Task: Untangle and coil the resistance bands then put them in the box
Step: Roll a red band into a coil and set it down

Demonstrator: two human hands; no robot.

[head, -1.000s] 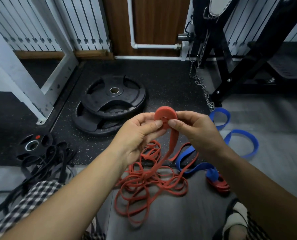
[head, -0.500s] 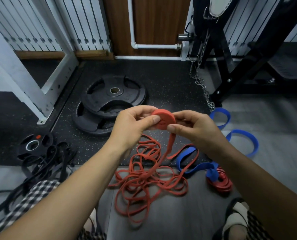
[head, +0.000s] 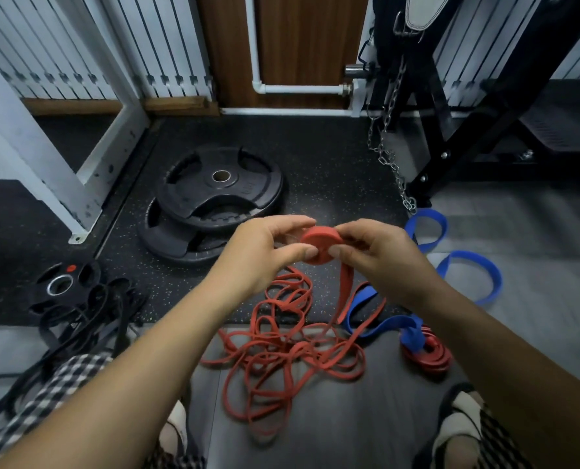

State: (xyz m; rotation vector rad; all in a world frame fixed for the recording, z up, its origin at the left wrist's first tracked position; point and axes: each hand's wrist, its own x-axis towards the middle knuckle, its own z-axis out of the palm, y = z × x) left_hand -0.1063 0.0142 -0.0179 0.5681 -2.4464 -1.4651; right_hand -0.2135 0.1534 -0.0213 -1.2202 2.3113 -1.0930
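**Red coil between both hands, loose tail dropping straight down**

We pinch the small red coil (head: 320, 243) between both hands: the left hand (head: 264, 255) clamps its near face with thumb and fingers, and the right hand (head: 380, 255) grips the opposite side. From the coil's lower right edge the flat tail (head: 344, 292) hangs down toward us into the tangled red band (head: 281, 360) on the floor, so the right hand sits nearer the feed. The rubber looks matte, thin and ribbon-flat. A wider blue band (head: 464, 265) lies to the right, touching a finished dark red coil (head: 429, 355). No box is visible.
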